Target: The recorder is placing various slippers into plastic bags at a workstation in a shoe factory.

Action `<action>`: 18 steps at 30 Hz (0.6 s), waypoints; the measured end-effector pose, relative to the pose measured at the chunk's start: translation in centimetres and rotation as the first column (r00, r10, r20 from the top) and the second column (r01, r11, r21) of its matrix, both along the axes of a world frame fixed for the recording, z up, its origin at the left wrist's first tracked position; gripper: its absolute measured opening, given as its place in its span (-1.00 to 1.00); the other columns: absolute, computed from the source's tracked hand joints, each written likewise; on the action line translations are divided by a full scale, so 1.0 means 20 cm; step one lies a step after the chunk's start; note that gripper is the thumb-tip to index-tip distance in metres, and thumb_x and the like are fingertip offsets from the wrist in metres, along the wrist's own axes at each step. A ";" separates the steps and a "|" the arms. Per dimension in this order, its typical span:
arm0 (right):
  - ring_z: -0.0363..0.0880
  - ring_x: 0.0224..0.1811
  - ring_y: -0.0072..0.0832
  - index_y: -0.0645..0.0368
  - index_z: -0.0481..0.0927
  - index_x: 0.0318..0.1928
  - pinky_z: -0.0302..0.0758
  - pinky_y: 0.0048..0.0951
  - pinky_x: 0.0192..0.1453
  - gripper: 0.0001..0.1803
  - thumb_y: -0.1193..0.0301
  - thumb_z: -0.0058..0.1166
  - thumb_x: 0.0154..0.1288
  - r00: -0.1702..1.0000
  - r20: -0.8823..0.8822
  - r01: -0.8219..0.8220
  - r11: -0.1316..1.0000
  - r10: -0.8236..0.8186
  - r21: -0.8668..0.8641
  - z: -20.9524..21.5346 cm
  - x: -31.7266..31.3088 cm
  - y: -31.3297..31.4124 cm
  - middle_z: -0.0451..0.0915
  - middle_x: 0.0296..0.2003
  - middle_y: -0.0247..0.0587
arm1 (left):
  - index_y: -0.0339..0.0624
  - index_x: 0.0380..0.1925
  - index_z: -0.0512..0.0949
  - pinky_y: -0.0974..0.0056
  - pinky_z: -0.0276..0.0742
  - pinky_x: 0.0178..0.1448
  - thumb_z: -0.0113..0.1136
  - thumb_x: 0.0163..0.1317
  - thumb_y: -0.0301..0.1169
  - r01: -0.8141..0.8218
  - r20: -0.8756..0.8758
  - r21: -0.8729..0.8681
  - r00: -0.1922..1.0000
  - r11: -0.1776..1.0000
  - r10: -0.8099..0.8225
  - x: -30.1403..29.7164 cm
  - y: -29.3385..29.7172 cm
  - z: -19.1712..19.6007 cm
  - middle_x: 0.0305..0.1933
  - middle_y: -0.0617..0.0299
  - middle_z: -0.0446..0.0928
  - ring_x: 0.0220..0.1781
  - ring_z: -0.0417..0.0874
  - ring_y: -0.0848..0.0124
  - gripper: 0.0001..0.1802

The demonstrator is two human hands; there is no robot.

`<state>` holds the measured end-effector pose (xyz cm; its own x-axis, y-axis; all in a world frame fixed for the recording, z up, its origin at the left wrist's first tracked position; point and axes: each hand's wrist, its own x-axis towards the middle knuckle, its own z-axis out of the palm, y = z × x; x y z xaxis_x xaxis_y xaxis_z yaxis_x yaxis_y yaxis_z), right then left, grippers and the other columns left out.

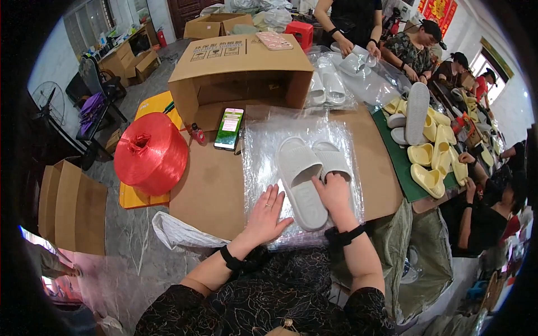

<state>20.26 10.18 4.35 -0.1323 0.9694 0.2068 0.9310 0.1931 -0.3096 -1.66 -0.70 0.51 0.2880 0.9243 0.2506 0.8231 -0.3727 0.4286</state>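
Observation:
A pair of light grey slippers (307, 206) lies on a stack of clear plastic bags (259, 147) in front of me, toes pointing away. The left slipper lies partly over the right slipper (333, 159). My right hand (334, 196) is closed on the right slipper near its strap, with the thumb against the inner edge of the left one; part of its fingertips is hidden. My left hand (264, 215), wearing a ring, lies flat on the bags with its fingers stretched out, beside the left slipper and holding nothing.
An open cardboard box (241, 61) stands behind the bags, near a phone (228, 130) and a small red bottle (197, 134). A red twine roll (151, 154) sits at left. Yellow slippers (428, 176) lie at right. Co-workers' hands (346, 46) handle slippers at the back.

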 end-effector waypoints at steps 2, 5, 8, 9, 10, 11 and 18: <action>0.63 -0.22 0.09 0.36 0.64 -0.35 0.56 0.02 -0.09 -0.44 -0.02 0.15 0.33 0.999 -0.050 0.021 1.000 -0.020 0.022 -0.02 0.07 0.02 0.61 -0.30 0.23 | -0.38 0.45 0.17 -0.13 -0.03 0.61 0.16 0.29 0.12 0.002 0.013 -0.057 1.000 0.998 -0.001 0.00 0.00 0.00 0.55 -0.40 0.02 0.62 -0.04 -0.22 -0.04; 0.62 -0.27 0.13 0.38 0.60 -0.44 0.54 0.04 -0.12 -0.50 0.09 0.18 0.31 0.990 -0.115 0.084 0.996 -0.081 0.025 -0.05 0.27 0.03 0.60 -0.29 0.24 | -0.26 0.49 0.12 -0.14 -0.09 0.62 0.19 0.23 0.18 0.100 -0.024 -0.136 0.994 0.986 -0.105 -0.04 0.02 0.03 0.57 -0.43 -0.07 0.64 -0.15 -0.27 0.02; 0.60 -0.28 0.15 0.40 0.60 -0.43 0.51 0.03 -0.15 -0.51 0.11 0.21 0.29 0.962 -0.183 0.209 0.978 -0.204 0.005 -0.05 0.48 -0.02 0.62 -0.28 0.27 | 0.04 0.54 0.11 -0.15 -0.12 0.62 0.30 0.14 0.18 0.163 -0.087 -0.238 0.978 0.958 -0.188 -0.08 0.05 0.06 0.58 -0.45 -0.15 0.64 -0.25 -0.33 0.04; 0.62 -0.31 0.02 0.42 0.60 -0.40 0.51 -0.06 -0.19 -0.54 0.16 0.20 0.31 0.942 -0.190 0.265 0.961 -0.276 -0.083 -0.01 0.54 -0.05 0.64 -0.30 0.20 | 0.11 0.55 0.12 -0.16 -0.12 0.62 0.33 0.11 0.17 0.178 -0.106 -0.275 0.971 0.945 -0.213 -0.09 0.05 0.07 0.59 -0.44 -0.16 0.64 -0.27 -0.34 0.05; 0.64 -0.35 -0.12 0.43 0.61 -0.37 0.50 -0.15 -0.22 -0.58 0.21 0.20 0.33 0.918 -0.190 0.318 0.932 -0.348 -0.173 0.01 0.59 -0.10 0.66 -0.33 0.14 | 0.20 0.52 0.19 -0.14 -0.06 0.61 0.35 0.11 0.17 0.156 -0.115 -0.273 0.974 0.949 -0.194 -0.08 0.05 0.11 0.58 -0.45 -0.14 0.63 -0.22 -0.33 0.00; 0.64 -0.35 -0.12 0.43 0.61 -0.37 0.50 -0.15 -0.22 -0.58 0.21 0.20 0.33 0.916 -0.182 0.327 0.928 -0.358 -0.181 0.01 0.63 -0.16 0.66 -0.33 0.14 | 0.20 0.52 0.19 -0.14 -0.06 0.61 0.35 0.11 0.17 0.166 -0.108 -0.282 0.973 0.945 -0.203 -0.08 0.04 0.11 0.58 -0.45 -0.14 0.63 -0.22 -0.33 0.00; 0.60 -0.02 -0.44 0.45 0.60 0.01 0.48 -0.42 0.09 -0.73 0.54 0.04 0.39 0.455 -0.881 0.197 0.979 -0.131 -0.045 0.05 0.78 -0.73 0.68 -0.08 -0.20 | 0.06 0.38 0.41 -0.14 0.16 0.52 0.24 0.33 -0.03 0.112 -0.032 -0.117 0.993 0.987 -0.116 -0.03 0.05 0.13 0.50 -0.41 0.12 0.56 0.07 -0.32 -0.35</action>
<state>35.85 -4.33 5.36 0.3102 0.9352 0.1707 0.1923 0.1141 -0.9747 -2.17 0.28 3.16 0.4007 0.9067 0.1313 0.7948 -0.4153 0.4425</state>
